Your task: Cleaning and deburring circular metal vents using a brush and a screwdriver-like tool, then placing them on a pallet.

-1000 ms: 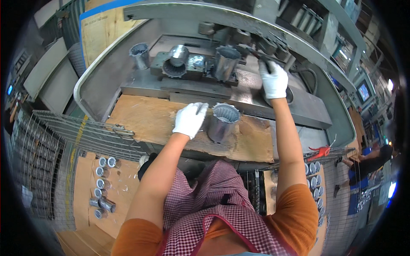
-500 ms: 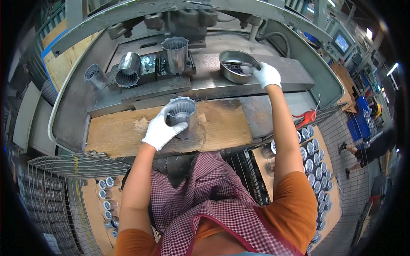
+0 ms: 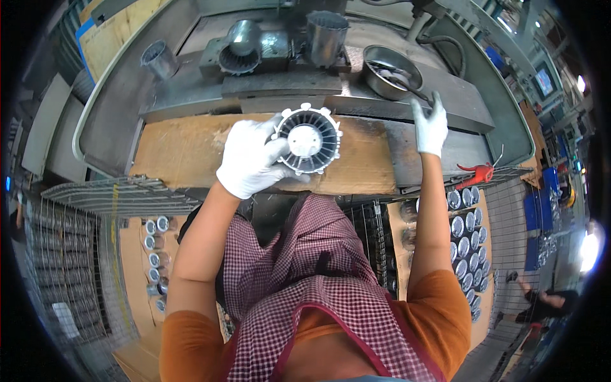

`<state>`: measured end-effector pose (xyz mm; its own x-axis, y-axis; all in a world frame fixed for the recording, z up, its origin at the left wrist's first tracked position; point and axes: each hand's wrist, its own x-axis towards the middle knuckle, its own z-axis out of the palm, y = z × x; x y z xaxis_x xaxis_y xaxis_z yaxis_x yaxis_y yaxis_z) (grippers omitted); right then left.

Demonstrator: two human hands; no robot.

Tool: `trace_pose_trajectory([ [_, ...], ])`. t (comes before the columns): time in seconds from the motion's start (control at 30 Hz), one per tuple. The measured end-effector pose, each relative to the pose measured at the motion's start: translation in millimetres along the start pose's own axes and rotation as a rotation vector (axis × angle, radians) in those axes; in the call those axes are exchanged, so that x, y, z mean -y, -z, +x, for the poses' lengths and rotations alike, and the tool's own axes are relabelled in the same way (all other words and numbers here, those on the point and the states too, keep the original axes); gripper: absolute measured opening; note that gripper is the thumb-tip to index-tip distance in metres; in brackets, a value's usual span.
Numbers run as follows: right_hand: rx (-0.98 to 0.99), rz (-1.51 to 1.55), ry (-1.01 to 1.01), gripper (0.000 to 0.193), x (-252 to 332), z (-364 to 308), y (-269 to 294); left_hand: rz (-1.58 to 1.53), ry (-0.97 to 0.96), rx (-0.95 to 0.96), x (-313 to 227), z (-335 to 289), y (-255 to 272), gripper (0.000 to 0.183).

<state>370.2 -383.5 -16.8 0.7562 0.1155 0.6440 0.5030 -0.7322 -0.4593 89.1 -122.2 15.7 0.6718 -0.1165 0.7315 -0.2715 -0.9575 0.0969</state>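
My left hand [image 3: 251, 156], in a white glove, is wrapped round the side of a silver finned metal housing [image 3: 305, 141]. Its open end faces me, showing thin fins around the inside wall and a round inner base. My right hand [image 3: 431, 126], also gloved, is at the near right edge of a metal bowl [image 3: 393, 72]. The thumb and fingers of that hand are apart, close to the end of a dark handle [image 3: 417, 94] that sticks out over the bowl's rim. What the handle belongs to, inside the bowl, is blurred.
Behind the cardboard [image 3: 184, 143], one housing [image 3: 326, 39] stands upright on a metal fixture and another [image 3: 240, 48] lies tilted beside it. A third cylinder [image 3: 160, 60] is farther left. A red air gun [image 3: 476, 173] hangs at right, above boards of several housings [image 3: 468, 245].
My left hand has raised the housing off the cardboard and tipped its open end towards me. My right hand has drawn back slightly from the bowl, its fingers now spread. The view has shifted.
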Motion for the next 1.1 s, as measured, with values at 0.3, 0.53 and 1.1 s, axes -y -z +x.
trace_pose_trajectory([
  [0.3, 0.777, 1.047, -0.318, 0.062, 52.1, -105.1, 22.0, -0.202, -0.095, -0.173, -22.4, 1.6, 13.2, 0.065],
  [0.53, 0.920, 2.040, -1.112, 0.073, 87.4, -173.9, 30.5, -0.804, 0.163, -0.014, -50.8, 1.1, -27.7, 0.072],
  [1.1, -0.701, 0.090, -0.967, 0.088, -302.5, -342.9, 394.7, -0.372, 0.302, 0.170, 6.8, -19.7, -73.8, 0.049],
])
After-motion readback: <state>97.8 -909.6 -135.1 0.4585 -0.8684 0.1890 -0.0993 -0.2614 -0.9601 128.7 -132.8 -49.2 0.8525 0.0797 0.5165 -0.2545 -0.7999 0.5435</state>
